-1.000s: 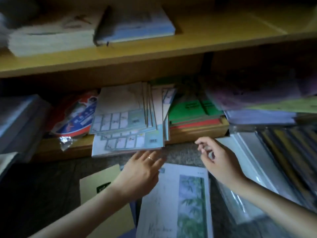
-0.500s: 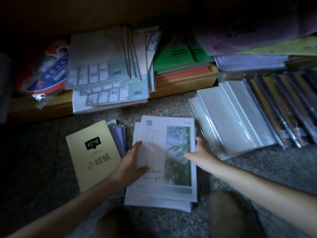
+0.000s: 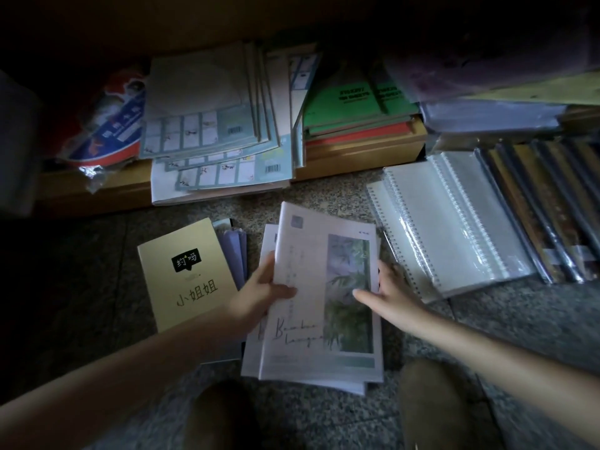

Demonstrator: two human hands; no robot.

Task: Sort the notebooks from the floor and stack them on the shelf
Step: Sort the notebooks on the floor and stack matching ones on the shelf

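A stack of white notebooks with a bamboo picture (image 3: 324, 319) lies on the speckled floor in front of me. My left hand (image 3: 259, 293) grips the top notebooks at their left edge, thumb on the cover. My right hand (image 3: 386, 290) holds their right edge, thumb lying on the bamboo picture. The top notebooks are tilted up off the rest of the stack. A yellow notebook (image 3: 186, 274) with black characters lies to the left, over purple ones (image 3: 233, 251). On the low wooden shelf (image 3: 357, 154) stand a pale blue-and-white pile (image 3: 214, 131) and a green and red pile (image 3: 354, 108).
Clear-wrapped spiral notebooks (image 3: 448, 222) and dark-spined brown ones (image 3: 548, 206) lie on the floor at the right. A red and blue plastic packet (image 3: 107, 125) sits on the shelf at the left. My knees (image 3: 435, 404) show at the bottom edge. The scene is dim.
Both hands came down from near the shelf to the bamboo stack. They closed on its two side edges and the top notebooks have lifted and tilted.
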